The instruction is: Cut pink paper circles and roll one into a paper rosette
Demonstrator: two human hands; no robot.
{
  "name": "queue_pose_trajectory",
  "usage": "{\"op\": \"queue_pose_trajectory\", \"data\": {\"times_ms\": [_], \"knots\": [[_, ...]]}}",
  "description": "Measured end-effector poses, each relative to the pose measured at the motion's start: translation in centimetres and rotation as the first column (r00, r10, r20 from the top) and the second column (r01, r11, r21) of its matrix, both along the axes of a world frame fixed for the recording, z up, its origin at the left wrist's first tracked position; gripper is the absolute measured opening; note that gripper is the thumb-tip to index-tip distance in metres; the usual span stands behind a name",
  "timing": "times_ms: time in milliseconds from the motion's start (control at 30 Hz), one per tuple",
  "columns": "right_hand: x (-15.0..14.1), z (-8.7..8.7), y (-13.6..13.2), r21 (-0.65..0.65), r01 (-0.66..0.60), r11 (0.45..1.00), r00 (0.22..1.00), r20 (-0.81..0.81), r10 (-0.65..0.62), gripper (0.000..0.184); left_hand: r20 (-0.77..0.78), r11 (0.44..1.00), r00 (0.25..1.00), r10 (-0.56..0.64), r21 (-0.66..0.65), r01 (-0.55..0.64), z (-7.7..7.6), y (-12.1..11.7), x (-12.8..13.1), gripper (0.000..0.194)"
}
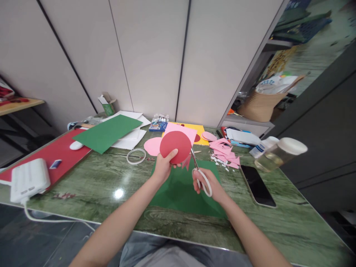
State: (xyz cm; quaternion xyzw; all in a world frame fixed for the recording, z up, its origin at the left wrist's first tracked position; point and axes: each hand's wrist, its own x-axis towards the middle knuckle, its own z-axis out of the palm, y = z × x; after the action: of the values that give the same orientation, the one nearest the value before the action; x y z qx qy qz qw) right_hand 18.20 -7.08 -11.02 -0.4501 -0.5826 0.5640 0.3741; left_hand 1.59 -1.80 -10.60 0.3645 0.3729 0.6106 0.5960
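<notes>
In the head view, the left hand pinches a red paper disc near its lower edge, the thumb flat on the face and the fingers behind, so this grip is clamped on the paper. The disc is held up above the worktop, tilted toward the camera. The right hand's grip is wrapped round the white handles of a pair of scissors, whose blades point up at the disc's right edge; whether they bite into the paper cannot be told. A reddish cut strip hangs just below that edge. Beneath both hands lies a green paper sheet. Behind the disc are a pink paper sheet and a yellow sheet; to its left, a pink rounded paper piece and a white tape ring. Right of the scissors, pink paper offcuts lie heaped beside small white scraps, near a dark-screened smartphone and a white-lidded clear container. At far left, a white power bank rests on a red sheet.
</notes>
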Motion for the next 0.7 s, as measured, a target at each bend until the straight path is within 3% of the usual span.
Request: {"op": "queue_pose_trajectory", "data": {"times_ms": [200, 367, 700], "knots": [[0.1, -0.4, 0.2, 0.016, 0.043, 0.999, 0.999, -0.031, -0.042, 0.039, -0.088, 0.997, 0.996, -0.018, 0.072, 0.025, -0.1, -0.5, 0.3, 0.029], [0.0, -0.5, 0.2, 0.028, 0.052, 0.998, 0.998, -0.022, -0.052, 0.040, -0.178, 0.989, 0.983, 0.036, 0.148, -0.010, -0.2, -0.9, 0.4, 0.026], [-0.2, -1.2, 0.4, 0.028, 0.098, 0.995, 0.995, 0.011, -0.098, 0.041, -0.230, 0.987, 0.970, 0.079, 0.154, -0.044, -0.2, -1.6, 0.8, 0.027]]}}
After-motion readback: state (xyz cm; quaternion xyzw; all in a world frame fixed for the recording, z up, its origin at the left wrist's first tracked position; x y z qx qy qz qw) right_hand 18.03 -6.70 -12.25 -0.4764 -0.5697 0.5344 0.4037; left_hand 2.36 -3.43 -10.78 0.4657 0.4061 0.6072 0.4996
